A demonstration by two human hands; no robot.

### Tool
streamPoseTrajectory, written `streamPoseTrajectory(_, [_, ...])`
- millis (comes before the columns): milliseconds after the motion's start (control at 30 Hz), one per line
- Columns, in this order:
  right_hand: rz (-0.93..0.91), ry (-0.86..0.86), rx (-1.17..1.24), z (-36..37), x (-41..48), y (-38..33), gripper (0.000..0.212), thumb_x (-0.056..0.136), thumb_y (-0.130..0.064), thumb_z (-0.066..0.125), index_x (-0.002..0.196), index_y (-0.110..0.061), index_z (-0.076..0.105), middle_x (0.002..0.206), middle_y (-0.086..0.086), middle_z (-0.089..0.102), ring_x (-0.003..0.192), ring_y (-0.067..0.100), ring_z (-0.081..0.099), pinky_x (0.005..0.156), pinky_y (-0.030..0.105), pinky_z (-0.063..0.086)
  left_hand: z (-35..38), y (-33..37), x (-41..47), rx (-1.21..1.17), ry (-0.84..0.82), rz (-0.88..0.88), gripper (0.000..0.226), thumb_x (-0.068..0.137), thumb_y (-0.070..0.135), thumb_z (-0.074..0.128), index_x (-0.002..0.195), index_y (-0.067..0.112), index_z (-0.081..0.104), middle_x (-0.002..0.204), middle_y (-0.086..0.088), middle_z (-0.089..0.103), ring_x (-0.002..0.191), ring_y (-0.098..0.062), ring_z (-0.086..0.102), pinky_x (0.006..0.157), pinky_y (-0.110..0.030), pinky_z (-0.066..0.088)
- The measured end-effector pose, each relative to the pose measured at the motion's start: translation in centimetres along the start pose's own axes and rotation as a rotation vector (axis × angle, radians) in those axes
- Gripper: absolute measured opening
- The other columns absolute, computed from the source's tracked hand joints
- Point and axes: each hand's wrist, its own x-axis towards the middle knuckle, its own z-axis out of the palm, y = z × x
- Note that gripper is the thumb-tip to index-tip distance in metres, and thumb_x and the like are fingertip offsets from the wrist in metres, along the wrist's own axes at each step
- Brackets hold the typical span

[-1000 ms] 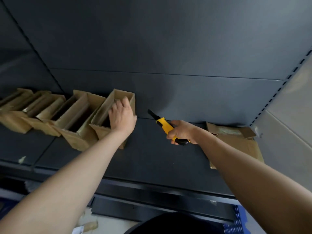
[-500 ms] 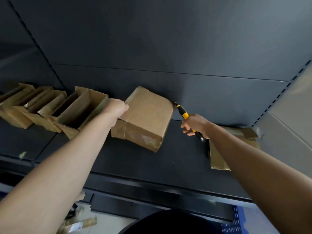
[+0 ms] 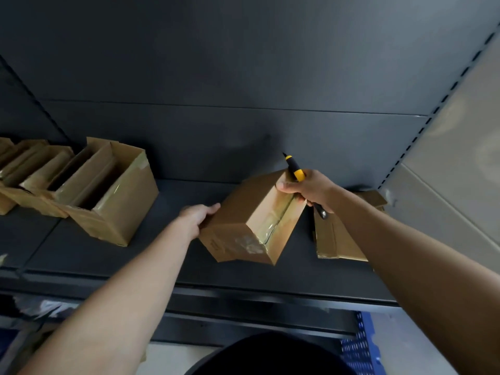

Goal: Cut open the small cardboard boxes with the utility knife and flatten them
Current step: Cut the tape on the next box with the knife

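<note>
**Box held tilted between two hands, knife raised**

A closed small cardboard box sits tilted over the middle of the dark shelf, between the person's two hands. One taped face is turned up and to the right, and a glossy strip of tape runs along its seam. I cannot tell whether its lowest corner rests on the shelf or hangs just above it.

The left hand grips the box's left end, thumb lying along the upper edge and fingers tucked out of sight behind the cardboard.

The right hand is curled round the handle of the yellow and black utility knife. Its fingers also touch the box's far upper corner. The knife's tip points up toward the dark back panel, clear of the cardboard, and the butt of the handle pokes out below the hand.

To the left, a row of open boxes stands side by side along the shelf, flaps up, well apart from the held box. To the right, partly behind the right forearm, lies a stack of flattened cardboard.
</note>
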Motion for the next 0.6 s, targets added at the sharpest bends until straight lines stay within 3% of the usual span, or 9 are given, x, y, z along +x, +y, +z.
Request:
streamPoseTrajectory(67, [0.003,0.061,-0.053,0.2,0.1,-0.5,0.06,0.065,-0.055,0.079,0.099,-0.009,0.06,0.067,0.002,0.056,0.055,0.012,0.049,0.051,0.022,0.035,0.7,-0.1,0.6,0.039,0.094,0.066,0.06,0.069,0.025,0.085,0.116,0.0,0.058,0.104,-0.014,0.064,0.091,-0.033,0.064,0.078,-0.047,0.056])
streamPoseTrajectory(133, [0.006,0.109,-0.102,0.7,0.1,-1.1,0.062,0.063,-0.059,0.079,0.093,-0.009,0.058,0.067,0.001,0.057,0.058,0.013,0.052,0.051,0.024,0.038,1.4,-0.2,0.8,0.103,0.115,0.118,0.05,0.068,0.03,0.084,0.104,0.001,0.065,0.097,-0.012,0.065,0.084,-0.028,0.063,0.075,-0.039,0.055])
streamPoseTrajectory(200, [0.007,0.16,-0.143,1.4,0.0,-1.7,0.06,0.061,-0.062,0.078,0.082,-0.012,0.053,0.068,0.002,0.058,0.059,0.013,0.054,0.051,0.024,0.04,1.8,0.6,0.1,0.175,0.066,0.173,0.04,0.072,0.043,0.079,0.079,0.005,0.068,0.083,-0.01,0.066,0.071,-0.023,0.06,0.064,-0.03,0.048])
streamPoseTrajectory(267, [0.003,0.199,-0.167,1.9,0.0,-2.3,0.061,0.061,-0.065,0.077,0.079,-0.014,0.048,0.072,0.001,0.058,0.061,0.013,0.055,0.049,0.024,0.041,1.5,2.2,-1.1,0.266,-0.029,0.25,0.052,0.073,0.062,0.067,0.072,0.01,0.068,0.079,-0.005,0.068,0.076,-0.022,0.061,0.073,-0.031,0.047])
streamPoseTrajectory(333, [0.007,0.224,-0.186,2.5,0.1,-3.0,0.069,0.059,-0.067,0.075,0.092,-0.012,0.05,0.084,0.004,0.061,0.071,0.016,0.059,0.052,0.026,0.041,1.0,4.3,-3.2,0.42,-0.224,0.268,0.073,0.058,0.083,0.056,0.091,0.019,0.069,0.093,0.002,0.067,0.094,-0.018,0.058,0.097,-0.035,0.036])
streamPoseTrajectory(400, [0.024,0.234,-0.195,3.4,0.3,-3.5,0.082,0.059,-0.07,0.074,0.109,-0.009,0.05,0.098,0.005,0.061,0.082,0.019,0.059,0.058,0.028,0.041,0.7,5.5,-4.8,0.619,-0.427,0.253,0.094,0.041,0.088,0.063,0.113,0.027,0.063,0.108,0.007,0.063,0.106,-0.014,0.054,0.106,-0.038,0.029])
streamPoseTrajectory(433, [0.032,0.24,-0.194,3.8,0.3,-3.7,0.085,0.059,-0.07,0.073,0.113,-0.009,0.048,0.102,0.005,0.06,0.084,0.02,0.058,0.06,0.029,0.041,0.7,5.7,-5.2,0.698,-0.474,0.278,0.099,0.04,0.081,0.072,0.123,0.03,0.056,0.115,0.006,0.063,0.109,-0.014,0.057,0.105,-0.038,0.037])
streamPoseTrajectory(500, [0.043,0.251,-0.194,4.4,0.2,-4.0,0.087,0.061,-0.071,0.072,0.116,-0.009,0.047,0.102,0.004,0.059,0.081,0.019,0.058,0.06,0.029,0.042,0.6,5.8,-5.7,0.796,-0.439,0.358,0.105,0.043,0.059,0.086,0.136,0.037,0.043,0.118,0.004,0.061,0.1,-0.015,0.065,0.087,-0.037,0.054])
streamPoseTrajectory(600, [0.05,0.258,-0.237,4.2,0.0,-4.0,0.08,0.067,-0.07,0.067,0.114,-0.007,0.049,0.098,0.005,0.06,0.073,0.018,0.058,0.055,0.027,0.04,-0.3,5.7,-5.8,0.833,-0.361,0.483,0.089,0.056,0.039,0.088,0.134,0.044,0.045,0.124,0.007,0.053,0.098,-0.01,0.06,0.074,-0.027,0.054])
